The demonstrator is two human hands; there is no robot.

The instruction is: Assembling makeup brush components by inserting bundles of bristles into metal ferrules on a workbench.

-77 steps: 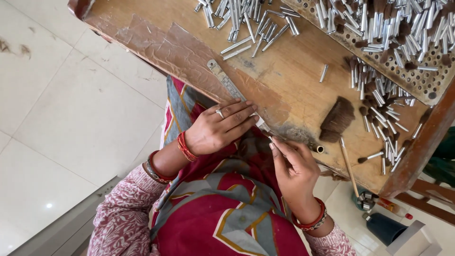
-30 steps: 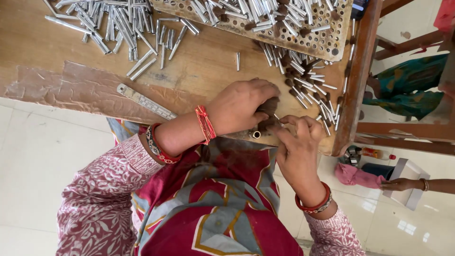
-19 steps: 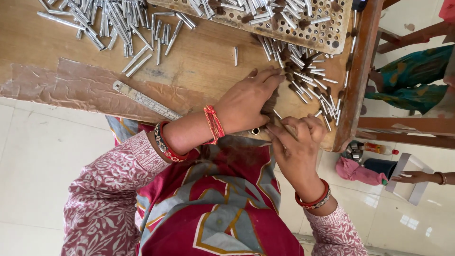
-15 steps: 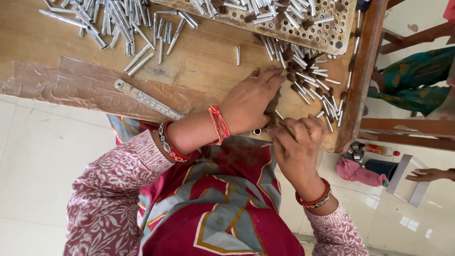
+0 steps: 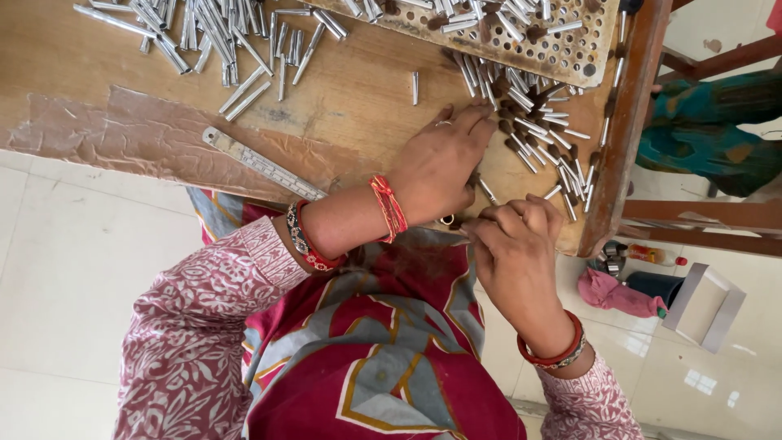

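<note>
Wooden table [image 5: 366, 98]: left hand [image 5: 444, 167] lies palm-down, fingers spread, on a heap of small metal tubes [image 5: 529, 122] near its right edge. Right hand [image 5: 513, 244], curled at the near edge; contents hidden. Steel ruler [image 5: 261, 163] left; perforated tray [image 5: 521, 41] beyond.

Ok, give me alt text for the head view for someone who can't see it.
A person's left hand reaches into a pile of small metal pins on a wooden table, while the right hand pinches something small at the table's edge. A ruler lies nearby.
</note>
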